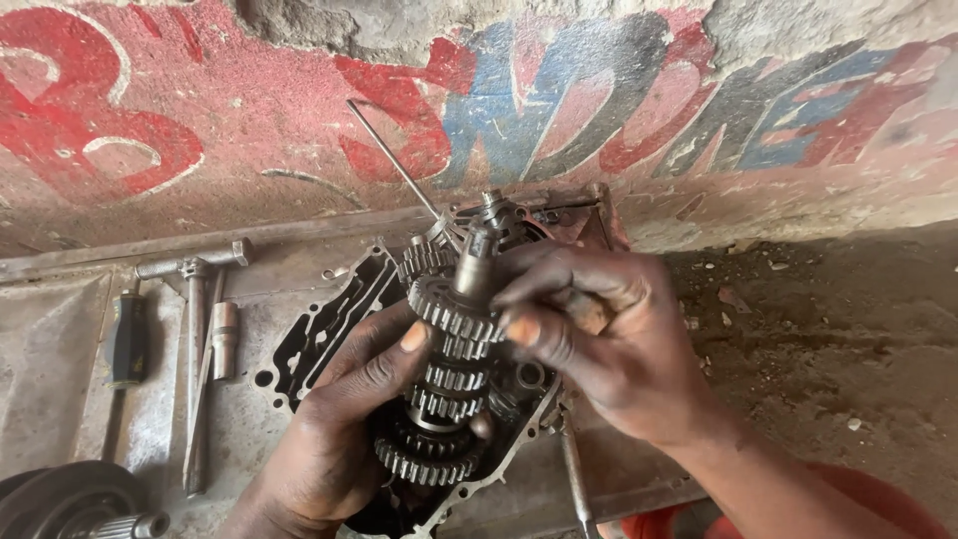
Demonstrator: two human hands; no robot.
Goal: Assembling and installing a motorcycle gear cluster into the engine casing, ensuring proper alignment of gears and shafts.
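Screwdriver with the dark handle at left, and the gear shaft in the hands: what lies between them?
In the head view, a T-handle wrench, a small metal socket and the black engine casing's edge lie between.

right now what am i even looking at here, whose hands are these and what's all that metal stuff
The picture comes from a camera worn on a person's head, looking down at their own bare, greasy hands. The left hand grips a stack of gears on a shaft from the side; the right hand pinches its top end. Beneath lies an open engine casing on a metal sheet. To the left lie a T-handle socket wrench, a dark-handled screwdriver and a pulley-like part. A painted wall stands behind.
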